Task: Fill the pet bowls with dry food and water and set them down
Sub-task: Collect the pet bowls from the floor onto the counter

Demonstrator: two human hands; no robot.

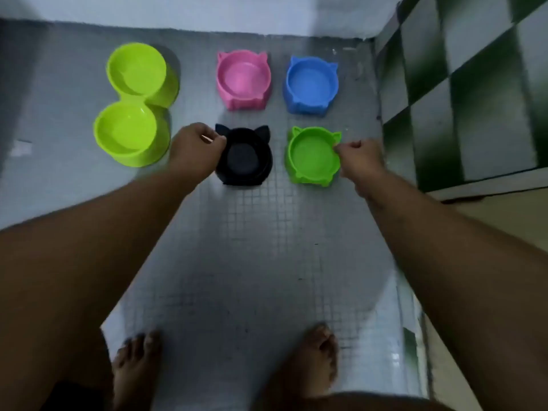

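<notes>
Several cat-eared pet bowls sit on the grey small-tiled floor. My left hand (194, 151) pinches the left rim of the black bowl (244, 157). The right rim of the green bowl (311, 155) is pinched by my right hand (360, 161). Behind them stand a pink bowl (243, 80) and a blue bowl (311, 84). A lime double bowl (135, 103) lies to the left. I cannot tell whether any bowl holds food or water.
A light wall runs along the back. A green-and-white checkered wall (462, 93) closes the right side. My bare feet (136, 366) stand on the tiled floor (252, 247) near the bottom, with my knees at both lower corners.
</notes>
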